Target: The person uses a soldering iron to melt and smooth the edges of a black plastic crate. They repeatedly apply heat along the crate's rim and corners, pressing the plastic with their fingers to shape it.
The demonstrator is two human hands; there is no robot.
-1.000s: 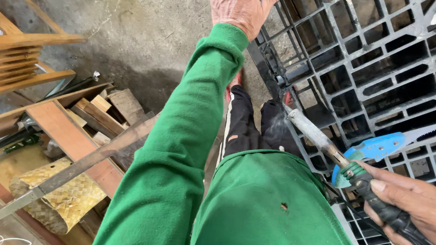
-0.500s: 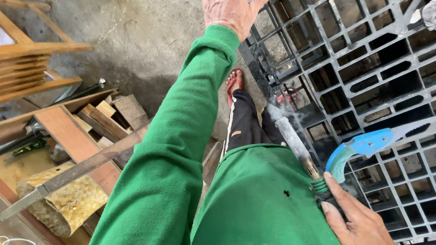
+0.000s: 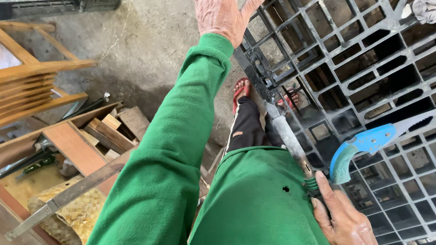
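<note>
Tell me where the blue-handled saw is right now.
The blue-handled saw lies on the black plastic pallet, at the right of the head view, just above the right hand.

The pallet (image 3: 394, 65) is black moulded plastic, matt and dusty along its ribs. Against it, the saw (image 3: 370, 142) has a glossy blue plastic handle and a bare grey metal blade. Below the pallet's near edge, the right hand (image 3: 349, 231) grips a dull metal rod (image 3: 288, 137) (scuffed, with a ribbed green collar at the grip). The sleeve (image 3: 172, 150) is soft matt green cloth. Left of the pallet lies rough grey concrete floor (image 3: 130, 39), raw wooden offcuts (image 3: 116, 126) and a woven straw basket (image 3: 73, 215).
</note>
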